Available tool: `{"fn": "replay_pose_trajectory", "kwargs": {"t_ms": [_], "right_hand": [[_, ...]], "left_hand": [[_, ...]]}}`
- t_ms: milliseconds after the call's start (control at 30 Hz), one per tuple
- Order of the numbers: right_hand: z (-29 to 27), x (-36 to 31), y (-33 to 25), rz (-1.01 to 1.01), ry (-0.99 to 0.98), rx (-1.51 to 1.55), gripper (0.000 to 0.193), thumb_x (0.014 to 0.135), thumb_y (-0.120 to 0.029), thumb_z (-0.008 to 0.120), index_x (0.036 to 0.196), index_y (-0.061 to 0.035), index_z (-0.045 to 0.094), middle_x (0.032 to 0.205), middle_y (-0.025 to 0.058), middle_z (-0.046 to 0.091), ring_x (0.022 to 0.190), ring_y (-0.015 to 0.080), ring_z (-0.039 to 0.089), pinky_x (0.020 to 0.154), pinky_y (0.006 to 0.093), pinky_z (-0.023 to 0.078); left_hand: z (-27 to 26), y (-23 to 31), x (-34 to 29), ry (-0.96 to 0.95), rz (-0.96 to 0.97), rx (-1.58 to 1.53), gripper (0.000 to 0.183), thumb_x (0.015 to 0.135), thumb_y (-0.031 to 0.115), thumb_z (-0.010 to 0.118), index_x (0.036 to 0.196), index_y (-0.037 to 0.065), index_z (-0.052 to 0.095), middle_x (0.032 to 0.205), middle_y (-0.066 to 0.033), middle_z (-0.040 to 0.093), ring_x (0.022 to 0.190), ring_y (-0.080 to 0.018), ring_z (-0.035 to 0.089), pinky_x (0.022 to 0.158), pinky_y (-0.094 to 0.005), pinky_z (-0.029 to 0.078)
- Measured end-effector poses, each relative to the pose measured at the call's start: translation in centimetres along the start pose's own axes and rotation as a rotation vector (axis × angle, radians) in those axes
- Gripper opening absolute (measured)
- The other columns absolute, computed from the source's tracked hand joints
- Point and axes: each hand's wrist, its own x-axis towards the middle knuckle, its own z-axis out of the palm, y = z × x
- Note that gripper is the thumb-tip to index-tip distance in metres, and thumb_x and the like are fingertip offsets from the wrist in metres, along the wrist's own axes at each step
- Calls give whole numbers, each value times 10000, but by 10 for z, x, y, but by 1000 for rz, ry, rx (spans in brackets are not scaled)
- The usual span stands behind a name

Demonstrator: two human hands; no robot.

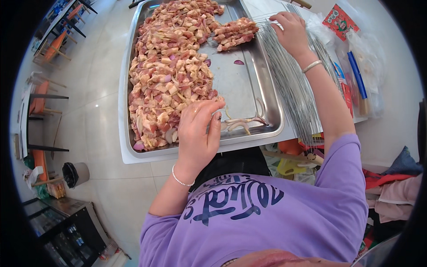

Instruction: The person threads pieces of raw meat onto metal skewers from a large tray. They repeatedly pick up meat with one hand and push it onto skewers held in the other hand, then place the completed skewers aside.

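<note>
A large metal tray (231, 84) holds a heap of diced raw meat (173, 66) mixed with sliced onion. My left hand (198, 127) hovers by the heap's near right edge, fingers loosely bent and thumb apart, with no item visible between them. Threaded meat skewers (235, 33) lie stacked at the tray's far right, their bare metal ends reaching over the rim. Over those ends is my right hand (291, 35), its thumb and forefinger apart. Whether its fingertips touch a skewer is hard to see. Beneath that wrist spreads a pile of bare metal skewers (291, 84).
Onion strips (242, 123) lie in the tray's near right corner. Right of the skewers are plastic bags (369, 58), a red packet (340, 21) and a blue stick-shaped item (357, 74). A bin (76, 173) stands on the floor at left, near orange chairs (55, 46) and a dark cabinet (66, 227).
</note>
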Motion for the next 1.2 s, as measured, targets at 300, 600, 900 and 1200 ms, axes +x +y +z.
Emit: {"fn": "replay_pose_trajectory", "kwargs": {"t_ms": [300,600,900,1200], "right_hand": [[11,-11,9,70,-38,-3,77,869,-177,670,929,-150,711,991,2,672,1050,223,592,929,408,395],[-45,-37,-11,362,-440,-63,260,860,-305,678,946,-61,699,896,151,698,886,354,661,803,453,513],[-76,-158,9,808,-671,-73,353,870,-349,687,948,-6,685,910,231,698,894,403,670,819,460,524],[-69,-168,36,946,-535,128,237,861,-244,652,898,-12,688,851,204,703,865,370,678,803,439,522]], "left_hand": [[-2,1,2,-30,30,46,163,916,43,589,1036,30,699,1006,-132,691,967,-287,641,892,-373,472],[-1,1,2,-18,13,29,166,921,37,582,1026,15,709,1001,-134,693,963,-280,646,888,-363,483],[2,5,2,-65,35,17,163,931,25,569,1017,-2,705,1000,-140,697,973,-270,646,893,-359,486],[-1,6,-1,-17,42,49,159,931,33,571,1026,12,697,995,-127,700,968,-277,646,909,-365,465]]}}
